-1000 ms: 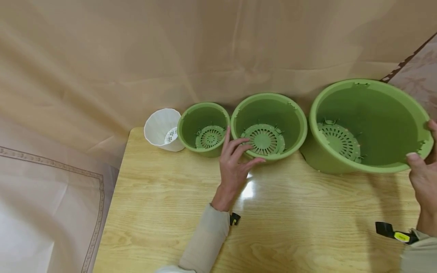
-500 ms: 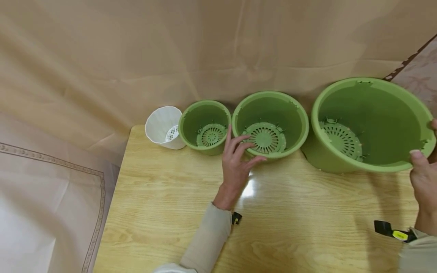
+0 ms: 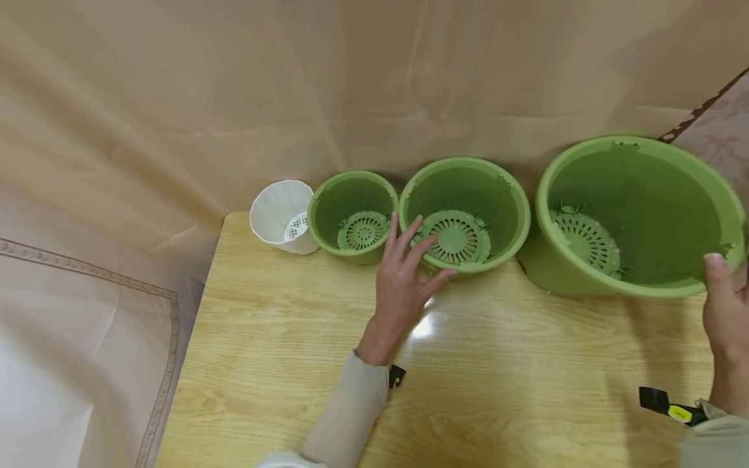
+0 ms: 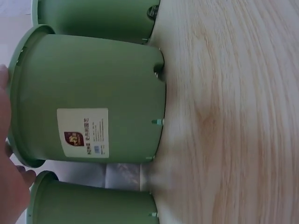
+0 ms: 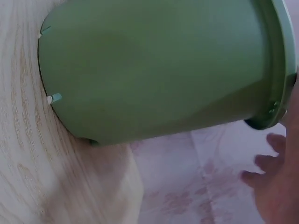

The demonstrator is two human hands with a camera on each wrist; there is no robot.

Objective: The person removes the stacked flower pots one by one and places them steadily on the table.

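Three green pots with grid inserts stand in a row at the table's far edge: a small pot [image 3: 351,185], a medium pot [image 3: 468,166] and a large pot [image 3: 643,162]. My left hand [image 3: 404,279] lies with spread, straight fingers touching the medium pot's near-left rim. The left wrist view shows that labelled medium pot [image 4: 93,79] from the side, the small pot [image 4: 93,205] below it and my left hand [image 4: 7,177] at the rim. My right hand [image 3: 722,305] holds the large pot's right rim, thumb on top. In the right wrist view the fingers [image 5: 268,161] spread beside the large pot [image 5: 154,65].
A white ribbed cup [image 3: 275,208] stands left of the small pot at the corner of the wooden table [image 3: 292,325]. Beige cloth hangs behind and to the left. The table's left edge and far edge are close to the pots.
My left fingers have straightened slightly against the medium pot's rim. My right hand has slid a little lower on the large pot's rim. The pots have stayed put.
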